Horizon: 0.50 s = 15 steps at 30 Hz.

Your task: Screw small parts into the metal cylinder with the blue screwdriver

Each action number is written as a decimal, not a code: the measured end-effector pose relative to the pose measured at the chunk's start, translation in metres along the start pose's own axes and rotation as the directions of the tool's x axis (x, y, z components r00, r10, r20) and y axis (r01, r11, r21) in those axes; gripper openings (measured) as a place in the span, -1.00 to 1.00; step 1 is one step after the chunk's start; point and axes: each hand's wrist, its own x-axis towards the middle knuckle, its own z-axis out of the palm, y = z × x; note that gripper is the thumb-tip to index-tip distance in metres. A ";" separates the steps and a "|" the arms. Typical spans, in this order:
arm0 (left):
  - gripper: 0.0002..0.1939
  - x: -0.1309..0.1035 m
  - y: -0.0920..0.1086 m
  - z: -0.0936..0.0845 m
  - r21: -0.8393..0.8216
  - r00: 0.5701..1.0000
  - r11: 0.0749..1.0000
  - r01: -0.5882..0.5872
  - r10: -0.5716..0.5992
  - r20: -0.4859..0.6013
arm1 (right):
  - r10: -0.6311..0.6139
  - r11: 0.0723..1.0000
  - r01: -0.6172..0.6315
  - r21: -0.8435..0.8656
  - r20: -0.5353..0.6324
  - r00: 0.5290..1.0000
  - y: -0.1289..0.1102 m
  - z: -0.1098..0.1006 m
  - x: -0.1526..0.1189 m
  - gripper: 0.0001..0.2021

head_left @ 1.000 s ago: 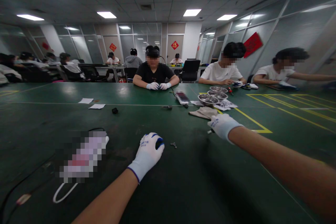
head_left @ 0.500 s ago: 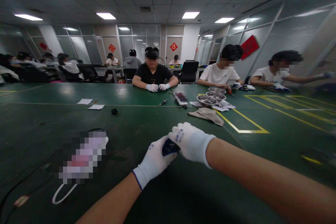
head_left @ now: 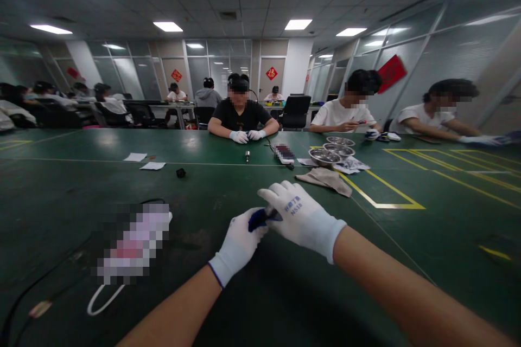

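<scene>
Fingers of left hand (head_left: 240, 238) clamp small dark part (head_left: 258, 219); right hand (head_left: 299, 214) curls over it, grip unclear. Green surface (head_left: 211, 187) below it; beyond it, seated people (head_left: 243, 114), ceiling lights (head_left: 298, 24).

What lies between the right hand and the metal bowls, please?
In the head view, a crumpled beige cloth lies on the table between the right hand and the metal bowls.

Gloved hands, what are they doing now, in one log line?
left hand: close to right hand | grip: unclear | cloth: on green table, beyond right hand
</scene>
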 end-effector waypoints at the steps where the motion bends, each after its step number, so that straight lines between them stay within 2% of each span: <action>1: -0.69 0.001 -0.002 -0.001 -0.043 1.000 0.999 -0.011 0.011 -0.006 | 0.065 0.991 -0.053 0.122 -0.100 0.993 0.002 0.007 -0.003 -0.36; 2: -0.69 0.002 -0.003 -0.002 -0.077 1.000 0.997 -0.030 0.029 -0.009 | 0.165 0.954 -0.111 0.277 -0.177 0.970 0.002 0.015 -0.006 -0.30; 3: -0.69 0.002 -0.004 -0.003 -0.102 0.998 0.993 -0.055 0.055 -0.009 | 0.284 0.874 -0.166 0.456 -0.205 0.937 0.002 0.024 -0.008 -0.28; 5: -0.64 0.002 -0.005 -0.004 -0.131 0.995 0.987 -0.097 0.098 0.003 | 0.475 0.609 -0.225 0.760 -0.123 0.871 -0.003 0.044 -0.012 -0.30; 6: -0.63 0.002 -0.005 -0.004 -0.132 0.994 0.985 -0.107 0.109 0.008 | 0.509 0.489 -0.221 0.843 -0.070 0.858 -0.006 0.053 -0.014 -0.34; 7: -0.62 0.001 -0.004 -0.003 -0.119 0.993 0.986 -0.114 0.116 0.008 | 0.529 0.415 -0.206 0.886 -0.050 0.847 -0.009 0.062 -0.015 -0.40; 9: -0.67 -0.001 -0.002 -0.002 -0.056 0.993 0.992 -0.117 0.116 -0.016 | 0.554 0.357 -0.164 0.920 -0.066 0.830 -0.015 0.074 -0.015 -0.58; 11: -0.71 -0.002 0.000 0.000 0.017 0.993 0.995 -0.102 0.102 -0.053 | 0.580 0.364 -0.128 0.923 -0.117 0.806 -0.017 0.081 -0.016 -0.71; 15: -0.64 -0.003 0.000 0.004 0.107 0.995 0.992 -0.069 0.076 -0.066 | 0.624 0.376 -0.124 0.918 -0.152 0.767 -0.014 0.086 -0.018 -0.72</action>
